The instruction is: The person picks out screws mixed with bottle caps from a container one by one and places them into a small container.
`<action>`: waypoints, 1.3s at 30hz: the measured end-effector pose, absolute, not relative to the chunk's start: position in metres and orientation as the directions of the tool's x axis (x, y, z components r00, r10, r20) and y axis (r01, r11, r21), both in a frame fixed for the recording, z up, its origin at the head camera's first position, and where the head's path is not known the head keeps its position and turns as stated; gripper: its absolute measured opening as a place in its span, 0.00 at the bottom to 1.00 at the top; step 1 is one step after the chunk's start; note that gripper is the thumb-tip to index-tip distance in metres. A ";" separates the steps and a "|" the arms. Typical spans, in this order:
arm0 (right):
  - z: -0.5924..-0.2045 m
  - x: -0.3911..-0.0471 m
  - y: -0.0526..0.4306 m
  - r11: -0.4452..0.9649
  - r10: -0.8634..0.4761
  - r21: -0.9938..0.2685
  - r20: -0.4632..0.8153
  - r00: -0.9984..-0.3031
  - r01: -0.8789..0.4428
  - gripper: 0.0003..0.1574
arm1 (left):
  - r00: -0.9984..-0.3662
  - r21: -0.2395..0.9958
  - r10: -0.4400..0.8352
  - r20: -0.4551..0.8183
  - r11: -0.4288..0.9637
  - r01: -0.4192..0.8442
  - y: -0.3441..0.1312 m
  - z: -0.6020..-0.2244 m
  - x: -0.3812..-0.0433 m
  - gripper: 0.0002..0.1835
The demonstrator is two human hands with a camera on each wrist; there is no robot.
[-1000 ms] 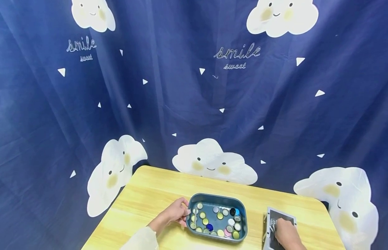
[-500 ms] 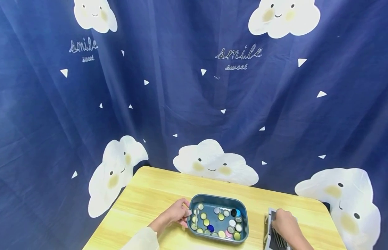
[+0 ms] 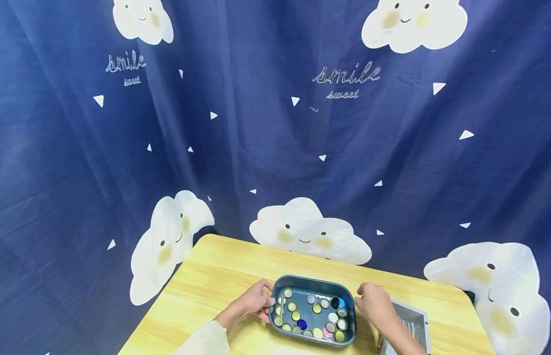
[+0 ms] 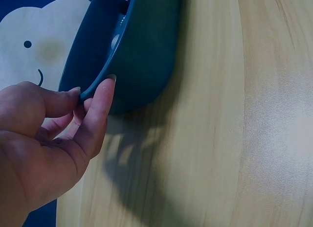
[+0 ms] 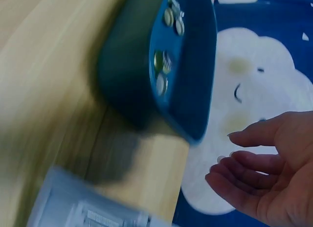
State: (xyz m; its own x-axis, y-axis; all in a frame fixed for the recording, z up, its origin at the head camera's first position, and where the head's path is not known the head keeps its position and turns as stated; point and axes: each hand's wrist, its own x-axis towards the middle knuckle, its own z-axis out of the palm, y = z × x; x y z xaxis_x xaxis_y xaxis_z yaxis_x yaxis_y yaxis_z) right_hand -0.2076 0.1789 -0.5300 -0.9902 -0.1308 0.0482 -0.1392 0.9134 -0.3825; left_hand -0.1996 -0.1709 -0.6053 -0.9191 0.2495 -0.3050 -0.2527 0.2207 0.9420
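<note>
My left hand (image 3: 256, 301) pinches the left rim of a dark teal rectangular bin (image 3: 314, 282), thumb inside and fingers outside, as the left wrist view (image 4: 73, 119) also shows. Many round bottle caps (image 3: 317, 308) in yellow, white, blue, black and pink lie in the bin, with a thin silvery rod (image 3: 281, 309) at its left end. Just off the bin's right end is my right hand (image 3: 376, 304). In the right wrist view its fingers are loosely bent, apart from the bin, and nothing shows between them.
A grey box (image 3: 410, 309) holding thin silvery rods (image 3: 408, 325) stands to the right of the bin, partly hidden by my right forearm. Both rest on a yellow wood-grain table (image 3: 222, 266). A blue curtain (image 3: 275, 123) with clouds hangs behind it.
My right hand has come out of the grey box and moved left toward the bin's right end. The left hand stays on the rim. The head view has shifted slightly.
</note>
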 end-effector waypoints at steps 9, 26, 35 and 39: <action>-0.557 -0.217 0.124 0.834 -0.216 -0.509 0.055 -0.975 -0.213 0.06 | -0.924 0.942 0.239 -0.300 0.224 -0.248 -0.171 -0.606 -0.200 0.18; -0.590 -0.223 0.046 0.632 -0.285 -0.767 -0.095 -0.954 -0.113 0.12 | -0.917 0.943 0.257 -0.305 0.215 -0.253 -0.170 -0.600 -0.200 0.19; -0.608 -0.225 0.016 0.629 -0.182 -0.776 -0.091 -0.979 -0.044 0.15 | -0.916 0.941 0.259 -0.308 0.222 -0.254 -0.171 -0.601 -0.201 0.18; -0.619 -0.225 0.007 0.581 -0.137 -0.814 -0.110 -0.984 0.010 0.13 | -0.918 0.945 0.261 -0.300 0.214 -0.248 -0.173 -0.602 -0.201 0.18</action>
